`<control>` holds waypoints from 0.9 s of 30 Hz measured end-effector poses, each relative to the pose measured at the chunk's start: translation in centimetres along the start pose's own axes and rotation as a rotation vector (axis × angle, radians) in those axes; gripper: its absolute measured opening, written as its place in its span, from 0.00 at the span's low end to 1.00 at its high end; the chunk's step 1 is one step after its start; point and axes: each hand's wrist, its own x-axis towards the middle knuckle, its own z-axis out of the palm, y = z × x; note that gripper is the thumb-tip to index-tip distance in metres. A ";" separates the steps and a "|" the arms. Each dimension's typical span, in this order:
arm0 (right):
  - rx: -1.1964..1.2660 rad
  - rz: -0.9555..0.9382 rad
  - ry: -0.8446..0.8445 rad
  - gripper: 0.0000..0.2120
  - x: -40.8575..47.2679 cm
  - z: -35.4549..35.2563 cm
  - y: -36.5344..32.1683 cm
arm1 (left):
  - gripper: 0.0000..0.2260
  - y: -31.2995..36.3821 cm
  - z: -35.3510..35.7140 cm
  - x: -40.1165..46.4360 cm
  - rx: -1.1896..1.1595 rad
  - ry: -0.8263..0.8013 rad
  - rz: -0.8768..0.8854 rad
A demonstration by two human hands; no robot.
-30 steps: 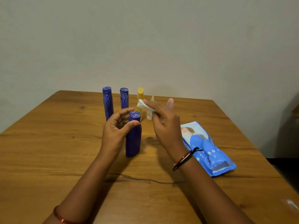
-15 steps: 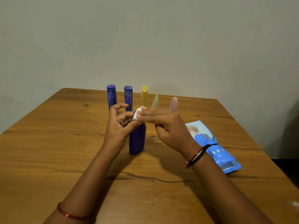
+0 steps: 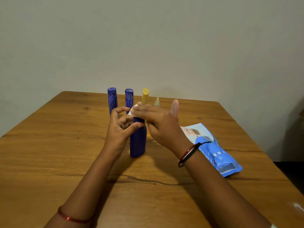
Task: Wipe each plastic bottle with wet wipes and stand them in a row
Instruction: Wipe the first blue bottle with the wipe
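Blue plastic made up the nearest bottle (image 3: 137, 142), a smooth, matte, flat-sided shape that narrowed to a shoulder and stood upright on the wooden table (image 3: 49, 153) between the two hands. No label or writing could be read on its near face. The left hand (image 3: 120, 129) curled round its neck, thumb across the front and fingers bent behind. The right hand (image 3: 158, 124) pinched a crumpled white wet wipe (image 3: 133, 111) against the top of the bottle, its fingers laid flat over the cap, which was hidden.

Behind, near the far edge, other bottles stood upright in a row. Two tall blue cylinders, the left blue bottle (image 3: 112, 100) and the second blue bottle (image 3: 129, 99), bore thin white scratchy line markings on sides and tops; these did not form legible words. Right of them stood a pale bottle with a yellow cap (image 3: 145, 94), then a translucent greenish pointed tip (image 3: 157, 102) and a translucent pinkish rounded one (image 3: 174, 107), their lower parts hidden by the right hand.

To the right lay a glossy soft wipes pack (image 3: 213, 148), blue and white, flat on the table, printed with a picture of a child and small white dots; its small print was too blurred to read. The tabletop showed warm brown grain, dark knots and a long dark crack (image 3: 148, 181) running across near the forearms. Red bangles circled both wrists, and a black thread crossed the right one.
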 end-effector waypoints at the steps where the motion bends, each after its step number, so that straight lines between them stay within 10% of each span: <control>1: 0.009 -0.010 -0.009 0.17 -0.2 0.1 0.1 | 0.23 0.0 0.0 0.0 -0.007 0.000 -0.001; 14: 0.331 0.423 0.322 0.19 -1.3 0.5 2.9 | 0.25 0.2 0.4 0.0 0.012 -0.018 0.044; 27: 0.770 0.858 0.170 0.21 -6.1 3.9 3.1 | 0.23 -0.2 0.3 -0.3 0.293 -0.013 0.182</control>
